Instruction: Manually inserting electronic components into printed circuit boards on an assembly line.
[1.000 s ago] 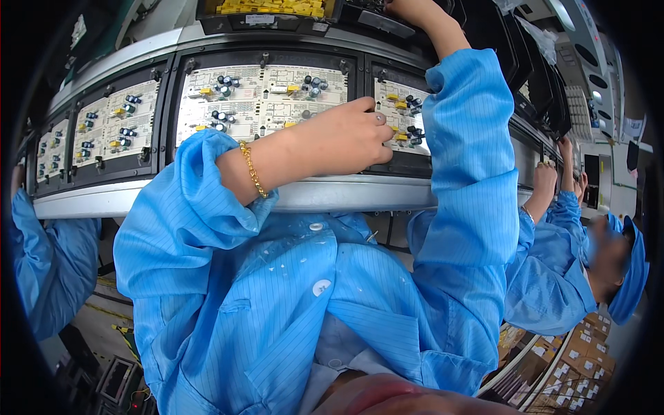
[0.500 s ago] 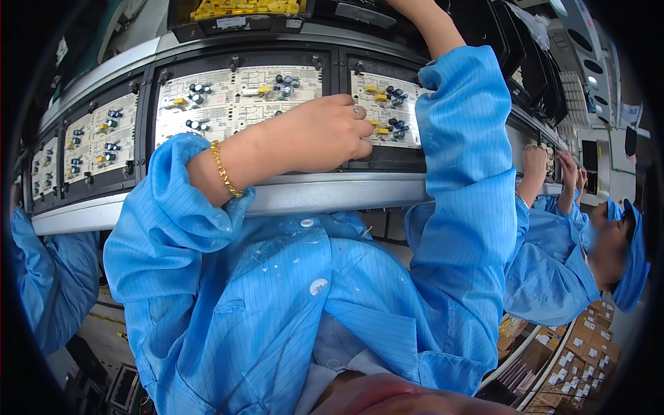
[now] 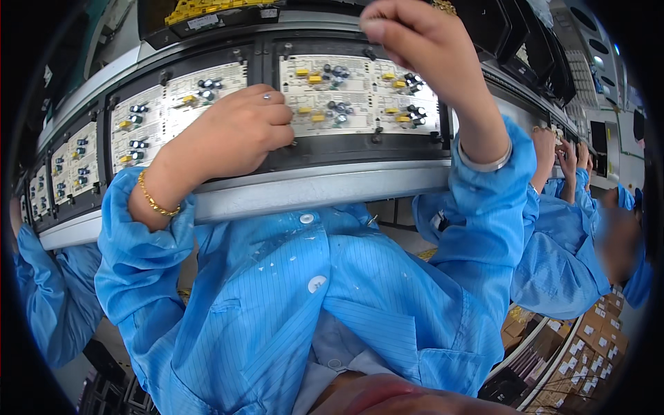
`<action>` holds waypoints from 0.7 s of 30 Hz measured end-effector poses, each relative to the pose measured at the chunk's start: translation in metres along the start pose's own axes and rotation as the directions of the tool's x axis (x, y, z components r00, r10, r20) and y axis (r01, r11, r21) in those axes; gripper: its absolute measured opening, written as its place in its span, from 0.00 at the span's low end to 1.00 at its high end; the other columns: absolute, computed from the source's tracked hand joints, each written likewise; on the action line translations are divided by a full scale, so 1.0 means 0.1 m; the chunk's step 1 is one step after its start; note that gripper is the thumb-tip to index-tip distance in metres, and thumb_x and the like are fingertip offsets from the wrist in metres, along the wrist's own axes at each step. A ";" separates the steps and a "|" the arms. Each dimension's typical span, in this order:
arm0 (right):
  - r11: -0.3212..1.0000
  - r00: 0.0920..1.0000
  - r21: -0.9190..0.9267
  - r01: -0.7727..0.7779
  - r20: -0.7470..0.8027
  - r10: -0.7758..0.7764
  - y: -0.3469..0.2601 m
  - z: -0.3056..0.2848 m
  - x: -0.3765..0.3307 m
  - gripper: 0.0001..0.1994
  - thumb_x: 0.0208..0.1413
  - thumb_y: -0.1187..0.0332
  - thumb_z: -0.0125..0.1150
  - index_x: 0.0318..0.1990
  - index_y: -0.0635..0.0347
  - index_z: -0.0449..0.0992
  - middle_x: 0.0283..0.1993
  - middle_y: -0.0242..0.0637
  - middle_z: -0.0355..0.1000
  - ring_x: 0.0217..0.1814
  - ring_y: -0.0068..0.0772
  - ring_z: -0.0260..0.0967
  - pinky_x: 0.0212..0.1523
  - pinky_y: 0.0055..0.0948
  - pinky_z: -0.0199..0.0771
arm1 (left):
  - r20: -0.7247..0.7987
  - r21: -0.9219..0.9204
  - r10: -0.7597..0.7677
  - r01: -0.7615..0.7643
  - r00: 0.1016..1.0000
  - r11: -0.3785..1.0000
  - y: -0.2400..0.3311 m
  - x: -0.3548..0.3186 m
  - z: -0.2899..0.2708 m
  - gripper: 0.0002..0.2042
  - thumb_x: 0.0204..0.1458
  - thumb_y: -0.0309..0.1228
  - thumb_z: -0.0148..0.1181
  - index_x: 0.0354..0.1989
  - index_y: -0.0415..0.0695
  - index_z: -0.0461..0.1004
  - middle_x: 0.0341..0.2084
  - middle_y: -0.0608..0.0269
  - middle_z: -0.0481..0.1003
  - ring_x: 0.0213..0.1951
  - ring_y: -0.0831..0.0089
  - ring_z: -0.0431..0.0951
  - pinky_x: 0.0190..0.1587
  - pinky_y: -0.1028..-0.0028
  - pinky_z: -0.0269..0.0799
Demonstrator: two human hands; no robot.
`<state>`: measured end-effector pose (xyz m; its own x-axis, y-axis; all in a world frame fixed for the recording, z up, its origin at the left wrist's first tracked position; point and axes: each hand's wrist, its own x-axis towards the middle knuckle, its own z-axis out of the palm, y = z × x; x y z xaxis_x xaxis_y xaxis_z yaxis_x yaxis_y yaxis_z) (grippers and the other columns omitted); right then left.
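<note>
My left hand point(image 3: 235, 131) is closed, fingers curled down, over the edge between two black carrier frames. Anything under its fingertips is hidden. My right hand point(image 3: 432, 45) is raised over the far side of the right-hand frame, thumb and fingers bent together; I cannot make out what they hold. Beneath it lies a white circuit board point(image 3: 356, 93) with yellow blocks and dark round capacitors, set in a black carrier frame point(image 3: 325, 152). Partly under my left hand and wrist is another such circuit board point(image 3: 149, 111).
More framed boards point(image 3: 72, 166) line the rail to the left. A silver rail point(image 3: 325, 188) runs along the near edge. Behind the line stand a bin of yellow parts point(image 3: 214, 10) and black bins point(image 3: 477, 24). A co-worker's hands point(image 3: 544, 149) work at the right; a blue sleeve point(image 3: 66, 277) shows at left.
The framed boards have shifted left, and my left hand has moved left with them. My right hand has come back from the far bins to above the right-hand board.
</note>
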<state>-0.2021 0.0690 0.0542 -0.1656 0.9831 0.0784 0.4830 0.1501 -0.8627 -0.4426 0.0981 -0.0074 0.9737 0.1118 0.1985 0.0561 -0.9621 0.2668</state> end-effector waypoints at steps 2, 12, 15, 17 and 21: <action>1.000 1.000 -0.008 -0.004 -0.003 0.004 0.21 -0.04 -0.25 0.07 0.51 0.71 0.55 0.35 0.66 0.73 0.24 0.28 0.66 0.23 0.13 0.60 0.24 0.13 0.59 | 0.017 0.004 -0.010 0.010 1.000 1.000 0.00 0.05 0.02 0.05 0.33 0.22 0.51 0.21 0.41 0.71 0.24 0.61 0.70 0.37 0.64 0.69 0.42 0.68 0.66; 0.706 0.681 -0.137 0.694 -0.190 -0.707 0.33 0.10 -0.06 0.04 0.49 0.73 0.55 0.31 0.65 0.72 0.24 0.32 0.67 0.26 0.21 0.63 0.26 0.19 0.62 | -0.009 -0.983 -0.584 0.098 0.812 0.152 -0.05 0.62 -0.12 0.12 0.53 0.31 0.51 0.42 0.37 0.65 0.30 0.62 0.71 0.24 0.78 0.71 0.34 0.78 0.70; 0.743 0.710 -0.076 0.665 -0.246 -0.660 0.39 0.13 -0.05 0.05 0.48 0.74 0.56 0.32 0.66 0.73 0.27 0.35 0.68 0.29 0.25 0.65 0.30 0.21 0.64 | 0.160 -0.956 -0.643 -0.045 0.749 -0.290 -0.06 0.81 -0.07 0.07 0.39 0.21 0.56 0.28 0.34 0.67 0.23 0.54 0.70 0.22 0.60 0.73 0.30 0.69 0.70; 0.985 0.959 -0.078 0.156 -0.227 -0.170 0.19 0.15 -0.17 0.05 0.48 0.74 0.56 0.32 0.65 0.73 0.27 0.35 0.68 0.29 0.23 0.65 0.30 0.21 0.63 | 0.241 -0.962 -0.730 0.058 0.640 -0.267 -0.09 0.82 0.03 0.08 0.38 0.23 0.54 0.28 0.33 0.68 0.24 0.49 0.71 0.25 0.52 0.72 0.34 0.64 0.70; 0.993 0.977 0.111 0.040 -0.213 -0.015 0.34 0.22 -0.18 0.06 0.50 0.74 0.54 0.35 0.65 0.73 0.27 0.34 0.67 0.25 0.21 0.62 0.23 0.17 0.59 | 0.102 -0.946 -0.528 -0.082 0.843 -0.313 -0.12 0.78 0.15 0.08 0.54 0.33 0.51 0.31 0.40 0.68 0.25 0.65 0.70 0.22 0.81 0.69 0.35 0.77 0.70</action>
<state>-0.2015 0.0539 0.0128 0.0137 0.9805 0.1960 0.3777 0.1764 -0.9090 -0.3635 0.1145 -0.0096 0.8136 0.5772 -0.0701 -0.3060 0.5276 0.7925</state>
